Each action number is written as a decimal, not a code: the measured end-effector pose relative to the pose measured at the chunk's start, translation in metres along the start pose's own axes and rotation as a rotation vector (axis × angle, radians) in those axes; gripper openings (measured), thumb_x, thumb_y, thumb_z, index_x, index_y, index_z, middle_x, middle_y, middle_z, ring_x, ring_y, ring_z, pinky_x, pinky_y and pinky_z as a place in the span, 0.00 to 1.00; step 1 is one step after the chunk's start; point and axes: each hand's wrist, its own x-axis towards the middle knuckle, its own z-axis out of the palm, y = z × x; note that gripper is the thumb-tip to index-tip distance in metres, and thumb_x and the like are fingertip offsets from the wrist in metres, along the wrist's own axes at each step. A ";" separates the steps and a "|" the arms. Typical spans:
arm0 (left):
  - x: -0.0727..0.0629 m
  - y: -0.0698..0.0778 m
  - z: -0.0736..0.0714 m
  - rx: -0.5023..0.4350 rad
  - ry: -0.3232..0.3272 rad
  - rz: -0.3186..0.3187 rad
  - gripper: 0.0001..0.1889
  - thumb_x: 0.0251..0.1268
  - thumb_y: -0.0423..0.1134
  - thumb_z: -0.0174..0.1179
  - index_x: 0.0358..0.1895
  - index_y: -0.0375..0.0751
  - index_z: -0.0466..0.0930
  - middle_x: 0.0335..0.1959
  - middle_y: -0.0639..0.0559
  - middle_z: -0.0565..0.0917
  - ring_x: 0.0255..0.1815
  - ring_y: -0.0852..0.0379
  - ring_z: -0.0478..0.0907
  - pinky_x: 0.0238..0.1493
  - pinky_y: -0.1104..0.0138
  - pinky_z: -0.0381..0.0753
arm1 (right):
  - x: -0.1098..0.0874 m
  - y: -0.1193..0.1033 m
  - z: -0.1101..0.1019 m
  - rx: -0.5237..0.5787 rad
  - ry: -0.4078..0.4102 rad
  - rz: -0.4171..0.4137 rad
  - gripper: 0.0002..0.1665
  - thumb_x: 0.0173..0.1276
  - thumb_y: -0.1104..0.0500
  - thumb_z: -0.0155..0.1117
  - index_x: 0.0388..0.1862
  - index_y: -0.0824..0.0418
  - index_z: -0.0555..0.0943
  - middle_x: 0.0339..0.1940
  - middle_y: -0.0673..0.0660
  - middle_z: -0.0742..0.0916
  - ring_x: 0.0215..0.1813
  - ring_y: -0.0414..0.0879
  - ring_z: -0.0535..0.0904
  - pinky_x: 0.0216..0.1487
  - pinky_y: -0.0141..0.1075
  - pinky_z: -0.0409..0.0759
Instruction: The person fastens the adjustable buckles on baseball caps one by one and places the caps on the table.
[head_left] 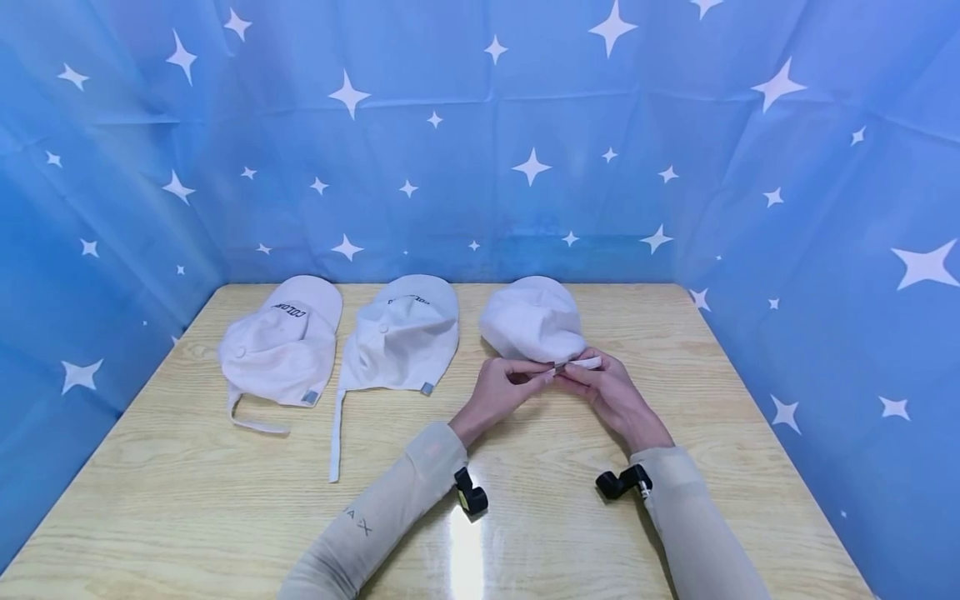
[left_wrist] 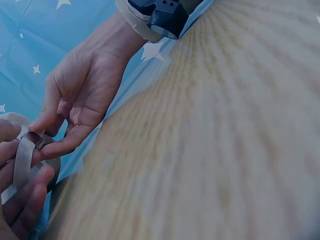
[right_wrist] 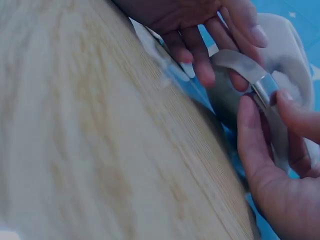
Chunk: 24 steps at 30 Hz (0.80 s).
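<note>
A white cap (head_left: 531, 321) lies at the back right of the wooden table, its crown facing up. At its near edge both hands meet on the cap's narrow strap (right_wrist: 235, 62). My right hand (head_left: 617, 392) pinches the strap at its metal buckle (right_wrist: 265, 90) between thumb and finger. From the left, my left hand (head_left: 498, 392) brings thumb and forefinger together on the strap close to the buckle. In the left wrist view the strap bends in a loop over the left hand's fingers (left_wrist: 7, 152). A white strap length extends across the right hand's fingers.
Two more white caps with dark lettering, a middle one (head_left: 405, 333) and a left one (head_left: 279, 350), lie to the left. Their straps hang loose toward the front of the table (head_left: 225, 500). A blue cloth with white stars (head_left: 450, 167) surrounds the back and sides.
</note>
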 end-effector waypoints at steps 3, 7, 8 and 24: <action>0.001 -0.001 0.000 0.008 0.031 0.004 0.11 0.65 0.46 0.72 0.47 0.48 0.92 0.45 0.54 0.93 0.40 0.65 0.88 0.43 0.71 0.86 | 0.000 0.000 0.000 0.010 -0.001 -0.010 0.07 0.76 0.70 0.59 0.37 0.61 0.74 0.46 0.56 0.82 0.48 0.46 0.89 0.58 0.37 0.85; 0.002 -0.002 -0.001 -0.049 0.042 -0.008 0.11 0.64 0.43 0.74 0.47 0.47 0.92 0.50 0.54 0.92 0.45 0.62 0.88 0.48 0.70 0.85 | -0.001 0.000 0.001 0.029 -0.011 -0.021 0.07 0.76 0.69 0.60 0.37 0.61 0.73 0.44 0.56 0.83 0.47 0.46 0.89 0.57 0.38 0.86; 0.002 -0.002 -0.002 -0.065 0.044 -0.018 0.11 0.64 0.43 0.74 0.47 0.47 0.92 0.50 0.54 0.92 0.46 0.61 0.88 0.49 0.70 0.85 | 0.000 0.000 0.002 0.033 -0.012 -0.025 0.07 0.76 0.69 0.60 0.37 0.61 0.73 0.43 0.56 0.84 0.46 0.46 0.89 0.57 0.39 0.86; 0.012 -0.007 -0.020 -0.595 0.385 -0.211 0.14 0.73 0.35 0.55 0.25 0.42 0.70 0.28 0.53 0.80 0.33 0.59 0.80 0.44 0.64 0.85 | -0.003 0.001 -0.001 0.059 -0.024 -0.053 0.09 0.76 0.71 0.59 0.35 0.60 0.75 0.44 0.56 0.85 0.47 0.46 0.89 0.56 0.39 0.87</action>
